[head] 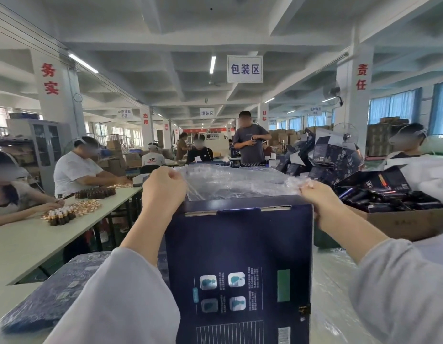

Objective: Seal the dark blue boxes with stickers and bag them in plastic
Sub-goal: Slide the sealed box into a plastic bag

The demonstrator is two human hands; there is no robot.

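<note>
A tall dark blue box (240, 256) stands upright in front of me, its printed back panel facing me. A clear plastic bag (235, 182) is spread over its top edge. My left hand (163, 192) grips the bag's mouth at the box's upper left corner. My right hand (314, 197) pinches the bag's crumpled edge at the upper right corner. Both forearms wear pale grey sleeves. Another dark blue box (56, 299) lies flat at my lower left. No sticker is visible.
A cardboard carton (401, 224) of small dark boxes sits to the right, with a heap of unfolded dark boxes (324, 155) behind. Clear plastic (334, 281) covers the table on the right. At the long pale table (29, 244) on the left, people handle small brown bottles (61, 217).
</note>
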